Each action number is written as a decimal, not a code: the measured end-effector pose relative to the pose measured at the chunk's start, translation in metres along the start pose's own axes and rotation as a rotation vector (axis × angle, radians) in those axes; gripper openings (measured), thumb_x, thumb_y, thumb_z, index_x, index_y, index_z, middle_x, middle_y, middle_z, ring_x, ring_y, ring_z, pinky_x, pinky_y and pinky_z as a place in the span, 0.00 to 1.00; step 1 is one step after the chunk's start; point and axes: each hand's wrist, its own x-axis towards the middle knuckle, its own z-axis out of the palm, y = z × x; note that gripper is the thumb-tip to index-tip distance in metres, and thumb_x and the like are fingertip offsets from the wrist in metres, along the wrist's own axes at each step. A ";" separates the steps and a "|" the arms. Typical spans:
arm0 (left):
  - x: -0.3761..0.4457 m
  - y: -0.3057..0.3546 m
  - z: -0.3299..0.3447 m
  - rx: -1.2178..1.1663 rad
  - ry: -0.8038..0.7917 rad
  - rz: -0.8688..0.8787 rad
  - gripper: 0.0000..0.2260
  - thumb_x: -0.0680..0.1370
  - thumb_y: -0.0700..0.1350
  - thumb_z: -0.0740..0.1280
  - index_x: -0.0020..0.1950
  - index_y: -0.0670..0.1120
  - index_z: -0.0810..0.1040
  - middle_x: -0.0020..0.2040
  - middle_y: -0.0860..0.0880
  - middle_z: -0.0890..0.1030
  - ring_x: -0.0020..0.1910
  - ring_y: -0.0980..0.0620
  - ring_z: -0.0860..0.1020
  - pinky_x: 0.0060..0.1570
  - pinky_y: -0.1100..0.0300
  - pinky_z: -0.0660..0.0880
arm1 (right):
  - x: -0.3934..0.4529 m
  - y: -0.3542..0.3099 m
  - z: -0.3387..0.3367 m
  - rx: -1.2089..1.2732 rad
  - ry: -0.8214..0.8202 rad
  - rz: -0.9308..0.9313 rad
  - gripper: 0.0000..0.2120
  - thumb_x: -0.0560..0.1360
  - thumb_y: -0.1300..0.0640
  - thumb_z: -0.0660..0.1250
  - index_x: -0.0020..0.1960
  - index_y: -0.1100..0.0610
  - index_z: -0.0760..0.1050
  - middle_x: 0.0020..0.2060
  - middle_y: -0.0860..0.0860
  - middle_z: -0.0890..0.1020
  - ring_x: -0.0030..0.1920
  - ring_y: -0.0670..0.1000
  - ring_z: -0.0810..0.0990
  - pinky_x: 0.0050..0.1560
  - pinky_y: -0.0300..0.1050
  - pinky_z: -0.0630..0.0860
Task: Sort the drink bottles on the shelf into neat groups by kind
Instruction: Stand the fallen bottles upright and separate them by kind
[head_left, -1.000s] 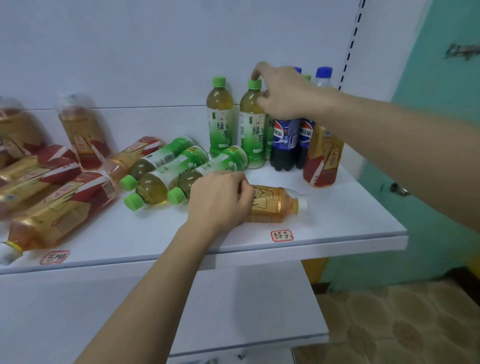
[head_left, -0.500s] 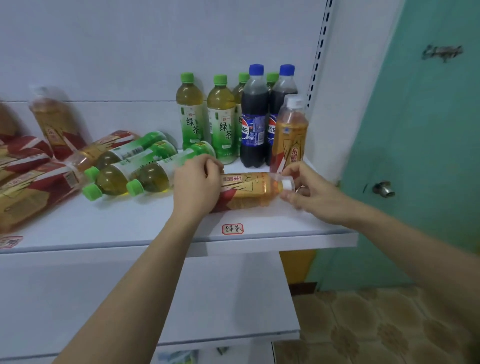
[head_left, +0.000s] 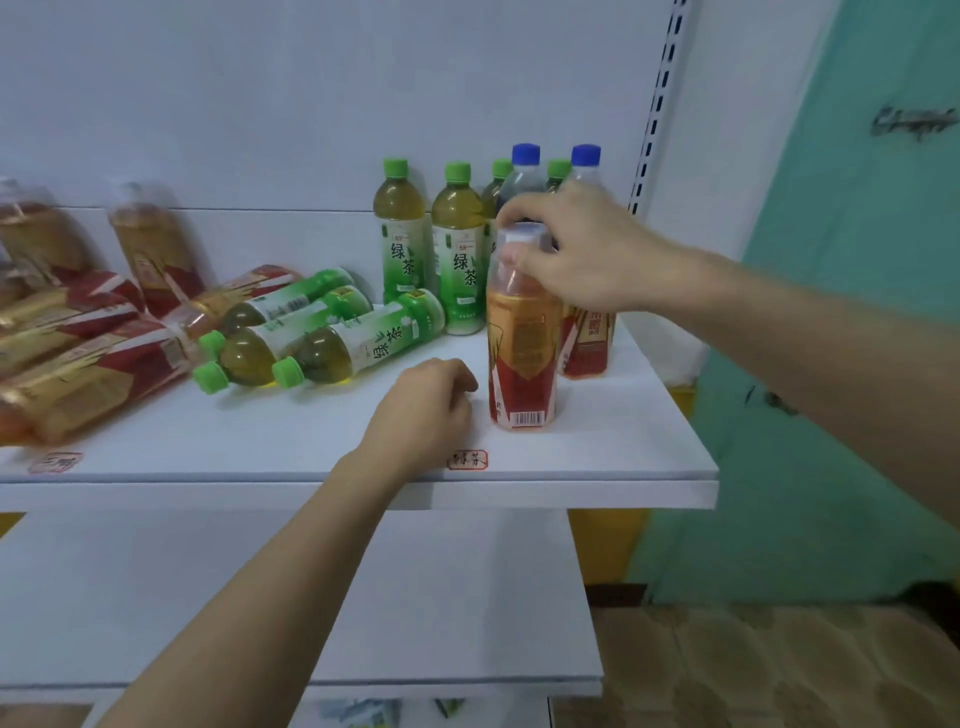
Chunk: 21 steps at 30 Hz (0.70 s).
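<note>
My right hand (head_left: 587, 249) grips the white cap of an orange-red tea bottle (head_left: 522, 358), which stands upright near the front right of the white shelf (head_left: 311, 441). My left hand (head_left: 423, 410) rests loosely curled on the shelf just left of that bottle, holding nothing. Behind it stand green tea bottles (head_left: 400, 244) and two blue-capped cola bottles (head_left: 525, 161), plus another orange-red tea bottle (head_left: 587, 343). Three green tea bottles (head_left: 332, 343) lie on their sides at centre. Several orange-red tea bottles (head_left: 93, 374) lie in a heap at the left.
Small red-framed labels (head_left: 467, 460) are stuck along the shelf's front edge. A lower white shelf (head_left: 415, 597) sits beneath. A slotted upright (head_left: 657, 104) and a teal door (head_left: 857, 312) bound the right side.
The orange-red tea bottle that lay on its side has been stood upright by my right hand at its cap. My left hand has let go of its body and rests beside it.
</note>
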 end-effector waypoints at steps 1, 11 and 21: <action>-0.002 -0.006 -0.007 0.042 -0.002 0.008 0.14 0.78 0.40 0.61 0.60 0.48 0.82 0.57 0.50 0.84 0.56 0.48 0.80 0.56 0.52 0.77 | 0.004 -0.002 0.000 0.001 -0.005 0.000 0.17 0.81 0.46 0.64 0.68 0.51 0.75 0.62 0.51 0.79 0.53 0.50 0.77 0.59 0.49 0.73; -0.029 -0.091 -0.088 0.357 0.126 0.198 0.05 0.75 0.42 0.67 0.48 0.49 0.81 0.46 0.51 0.82 0.44 0.45 0.79 0.36 0.54 0.76 | 0.029 -0.033 0.003 -0.133 -0.007 0.114 0.18 0.79 0.43 0.65 0.65 0.50 0.77 0.61 0.54 0.77 0.55 0.54 0.76 0.51 0.50 0.74; -0.007 -0.168 -0.143 0.380 0.227 0.178 0.12 0.76 0.43 0.66 0.58 0.44 0.80 0.56 0.45 0.79 0.53 0.43 0.76 0.52 0.45 0.74 | 0.057 -0.111 0.090 -0.263 -0.203 -0.113 0.28 0.75 0.55 0.68 0.73 0.44 0.65 0.64 0.53 0.69 0.66 0.56 0.67 0.65 0.60 0.71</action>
